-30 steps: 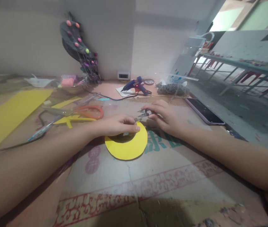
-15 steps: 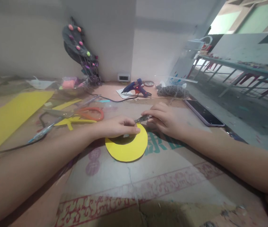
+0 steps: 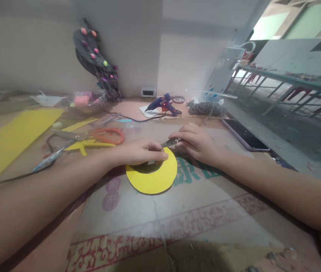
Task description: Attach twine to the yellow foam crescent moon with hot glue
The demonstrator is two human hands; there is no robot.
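A yellow foam disc (image 3: 154, 175) lies flat on the printed mat in front of me. My left hand (image 3: 142, 152) rests closed on the disc's far edge, fingertips pinching it down. My right hand (image 3: 195, 142) is closed round small metal snips (image 3: 171, 142), whose blades are shut and point left at the disc's upper edge, right beside my left fingertips. What lies under my left palm is hidden.
Orange-handled scissors (image 3: 103, 135) and yellow scraps (image 3: 88, 144) lie to the left, with a yellow foam sheet (image 3: 13, 136) beyond. A blue glue gun (image 3: 163, 104) and its cord sit at the back. A phone (image 3: 245, 135) lies at the right.
The snips were spread open a second ago and have closed. My right hand has shifted slightly left, bringing their tips to the disc's edge. My left hand has stayed put.
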